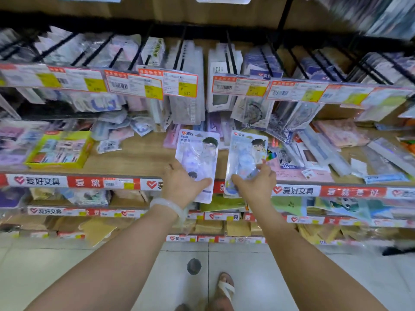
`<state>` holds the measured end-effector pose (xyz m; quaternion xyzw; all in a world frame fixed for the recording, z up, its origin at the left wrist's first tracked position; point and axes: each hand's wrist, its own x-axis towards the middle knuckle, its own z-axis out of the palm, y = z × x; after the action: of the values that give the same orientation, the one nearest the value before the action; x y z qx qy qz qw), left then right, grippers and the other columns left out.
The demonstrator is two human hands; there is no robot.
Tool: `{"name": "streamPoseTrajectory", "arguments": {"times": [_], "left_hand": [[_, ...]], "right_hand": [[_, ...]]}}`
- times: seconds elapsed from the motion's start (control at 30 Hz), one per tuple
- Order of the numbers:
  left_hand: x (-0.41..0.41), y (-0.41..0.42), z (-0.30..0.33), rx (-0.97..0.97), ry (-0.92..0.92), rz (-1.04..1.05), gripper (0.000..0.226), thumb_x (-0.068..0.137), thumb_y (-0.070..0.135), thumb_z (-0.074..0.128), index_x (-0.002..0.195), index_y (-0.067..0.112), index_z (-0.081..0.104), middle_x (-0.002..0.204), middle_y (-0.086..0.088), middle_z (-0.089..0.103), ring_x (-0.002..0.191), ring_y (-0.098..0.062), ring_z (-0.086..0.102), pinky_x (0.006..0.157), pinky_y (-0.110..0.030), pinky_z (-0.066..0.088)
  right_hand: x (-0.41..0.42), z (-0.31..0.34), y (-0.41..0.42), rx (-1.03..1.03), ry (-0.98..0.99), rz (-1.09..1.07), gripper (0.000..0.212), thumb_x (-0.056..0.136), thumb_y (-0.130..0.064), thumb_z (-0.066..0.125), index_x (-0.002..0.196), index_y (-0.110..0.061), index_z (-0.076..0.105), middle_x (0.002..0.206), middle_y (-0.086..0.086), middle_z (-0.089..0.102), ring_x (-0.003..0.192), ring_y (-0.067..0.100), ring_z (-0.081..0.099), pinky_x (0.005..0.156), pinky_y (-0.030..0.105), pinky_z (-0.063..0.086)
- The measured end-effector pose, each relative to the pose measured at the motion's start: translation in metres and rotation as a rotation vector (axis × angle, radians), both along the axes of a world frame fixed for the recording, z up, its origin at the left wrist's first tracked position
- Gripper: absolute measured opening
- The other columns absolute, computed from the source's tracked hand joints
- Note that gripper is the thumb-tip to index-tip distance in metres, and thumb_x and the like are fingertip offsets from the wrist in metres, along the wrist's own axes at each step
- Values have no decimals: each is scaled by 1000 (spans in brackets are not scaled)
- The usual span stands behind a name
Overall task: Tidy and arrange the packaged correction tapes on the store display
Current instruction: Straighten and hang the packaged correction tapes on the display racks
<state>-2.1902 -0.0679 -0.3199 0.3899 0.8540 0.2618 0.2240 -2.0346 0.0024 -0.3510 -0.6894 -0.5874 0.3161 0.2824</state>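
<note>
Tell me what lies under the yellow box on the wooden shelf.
The yellow box sits on the wooden shelf, its left edge apparently overlapping blurred purple packets. Whatever lies directly beneath it is covered.

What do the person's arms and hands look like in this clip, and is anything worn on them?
Both forearms are bare, with no sleeves or gloves in view. The left hand has a pale, milky translucent bangle round the wrist and what looks like a thin ring on one finger, too small to be sure of. The right hand and its wrist show nothing worn.
</note>
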Motion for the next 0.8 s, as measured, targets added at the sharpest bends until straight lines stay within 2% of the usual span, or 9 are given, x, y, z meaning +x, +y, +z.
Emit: {"name": "streamPoseTrajectory", "arguments": {"times": [0.1, 0.3, 0.4, 0.5, 0.6, 0.67, 0.8], "left_hand": [[2, -12, 11, 85, 2, -10, 92, 63, 45, 80, 128, 0, 34, 118, -14, 42, 116, -29, 39, 84, -28, 32], [3, -47, 24, 265, 67, -23, 91, 58, 48, 80, 126, 6, 35, 113, -8, 41, 106, -27, 43, 76, -28, 36], [6, -61, 34, 369, 57, -34, 98, 59, 46, 82, 135, 13, 30, 120, -9, 39, 112, -28, 41, 79, -30, 38], [7, -65, 54, 392, 9, -47, 109, 63, 47, 81, 145, 16, 16, 139, -10, 27, 128, -28, 32, 94, -36, 38], [5, -63, 80, 440, 0, -51, 118, 65, 51, 78, 149, 15, 5, 150, -9, 16, 139, -22, 16, 110, -35, 24], [2, -57, 100, 474, 12, -49, 119, 66, 54, 76, 150, 14, 3, 152, -10, 14, 140, -20, 10, 113, -34, 18], [-6, -43, 147, 561, 7, -51, 120, 69, 55, 73, 150, 14, -4, 156, -9, 5, 143, -19, 2, 113, -33, 13]], "right_hand": [[-1, 12, -18, 114, 53, -17, 72, 68, -24, 78, 127, -3, 43, 130, 15, 40, 123, 27, 32, 84, 24, 25], [-7, 32, -59, 335, 95, -48, 67, 66, -22, 80, 119, -1, 46, 120, 10, 42, 118, 23, 34, 85, 15, 22], [-7, 45, -76, 438, 105, -26, 66, 65, -23, 81, 117, -2, 46, 118, 10, 42, 115, 23, 36, 93, 26, 30], [-7, 60, -82, 529, 95, 4, 68, 66, -25, 83, 118, 0, 47, 122, 18, 43, 122, 31, 36, 101, 42, 33], [-10, 83, -76, 582, 99, 12, 69, 68, -28, 82, 121, -2, 46, 131, 20, 40, 129, 33, 33, 105, 40, 29], [-12, 102, -69, 619, 101, 11, 68, 69, -31, 81, 121, -4, 45, 133, 19, 38, 129, 32, 33, 105, 39, 29], [-20, 146, -52, 737, 113, 46, 66, 69, -30, 80, 119, -4, 46, 129, 17, 40, 127, 31, 36, 104, 46, 33]]}}
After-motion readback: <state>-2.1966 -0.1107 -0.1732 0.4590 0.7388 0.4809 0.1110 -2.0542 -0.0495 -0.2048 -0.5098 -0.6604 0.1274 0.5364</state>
